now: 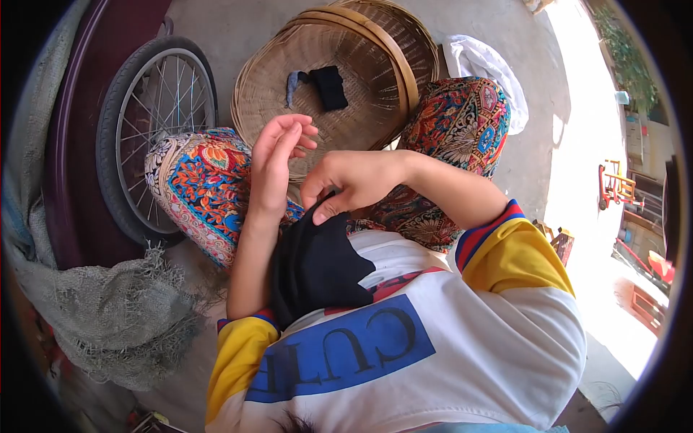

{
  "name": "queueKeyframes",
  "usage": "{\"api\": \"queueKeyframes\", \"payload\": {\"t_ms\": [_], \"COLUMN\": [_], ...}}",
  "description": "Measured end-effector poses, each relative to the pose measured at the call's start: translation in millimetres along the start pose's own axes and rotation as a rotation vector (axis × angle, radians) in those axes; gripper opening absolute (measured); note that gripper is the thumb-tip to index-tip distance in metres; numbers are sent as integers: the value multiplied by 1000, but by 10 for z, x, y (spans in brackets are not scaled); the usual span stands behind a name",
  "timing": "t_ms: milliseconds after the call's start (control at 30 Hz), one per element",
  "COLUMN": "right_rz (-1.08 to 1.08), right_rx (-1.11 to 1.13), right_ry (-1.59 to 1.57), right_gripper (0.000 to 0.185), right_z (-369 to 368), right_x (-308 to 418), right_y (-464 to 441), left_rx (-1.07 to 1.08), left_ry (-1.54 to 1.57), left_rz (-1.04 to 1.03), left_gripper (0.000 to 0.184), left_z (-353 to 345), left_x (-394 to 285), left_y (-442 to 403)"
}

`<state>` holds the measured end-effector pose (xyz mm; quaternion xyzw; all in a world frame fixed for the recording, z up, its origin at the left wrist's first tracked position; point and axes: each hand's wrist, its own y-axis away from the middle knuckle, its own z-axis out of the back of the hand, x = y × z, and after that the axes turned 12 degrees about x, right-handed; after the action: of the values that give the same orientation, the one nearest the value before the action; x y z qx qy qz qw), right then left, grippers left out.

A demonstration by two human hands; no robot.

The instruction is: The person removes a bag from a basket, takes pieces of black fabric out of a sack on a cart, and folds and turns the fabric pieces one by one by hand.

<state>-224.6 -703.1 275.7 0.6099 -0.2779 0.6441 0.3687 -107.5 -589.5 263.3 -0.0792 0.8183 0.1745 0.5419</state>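
Black cloth (317,260) lies against my chest and lap, over the white and yellow shirt. My right hand (354,180) pinches its upper edge between thumb and fingers. Just to the left, my left hand (278,155) is raised with its fingers apart and slightly curled, holding nothing; its forearm runs along the cloth's left side. Beyond my hands, a round wicker basket (253,94) holds a folded black cloth (330,88) and a small grey-blue piece (292,88).
A spoked wheel (166,123) stands at the left beside a maroon panel (79,166). Frayed grey sacking (130,317) lies below it. White cloth (491,68) is right of the basket. My knees in patterned trousers flank the basket's near side.
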Motion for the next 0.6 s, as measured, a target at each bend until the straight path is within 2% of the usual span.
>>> {"api": "queueKeyframes", "payload": {"t_ms": [67,100,167,200,233,267,300,367,400,467,567,600], "right_rz": [-68,-141,-9,-49,60,19,-23,52,112,178,213,230], "right_rx": [-64,-100,-195,-247,-348,-483,-621,-727,-797,-773,-782,-778], "right_ry": [-141,-258,-273,-431,-382,-431,-484,-596,-652,-673,-662,-645], "right_gripper": [19,18,17,16,14,17,21,25,26,24,25,26], "right_z": [92,119,131,128,142,150,148,153,120,188,223,226], "right_x": [259,381,305,333,330,347,359,387,439,338,237,220], "right_y": [83,134,163,208,223,252,281,294,288,303,285,295], "left_rx": [350,393,470,458,488,514,478,705,712,668,672,615], "left_ry": [-47,73,490,491,215,-61,-101,-979,-981,-775,-736,-693], "left_rz": [110,169,376,377,303,228,308,-95,-87,107,109,-8], "left_gripper": [32,43,50,50,56,62,62,40,40,32,30,26], "left_z": [81,22,99,65,15,-25,-13,-125,-136,-134,-217,-263], "left_x": [31,11,59,97,139,193,298,471,458,374,412,420], "left_y": [66,146,400,526,656,791,966,1173,1220,1246,1216,1222]}}
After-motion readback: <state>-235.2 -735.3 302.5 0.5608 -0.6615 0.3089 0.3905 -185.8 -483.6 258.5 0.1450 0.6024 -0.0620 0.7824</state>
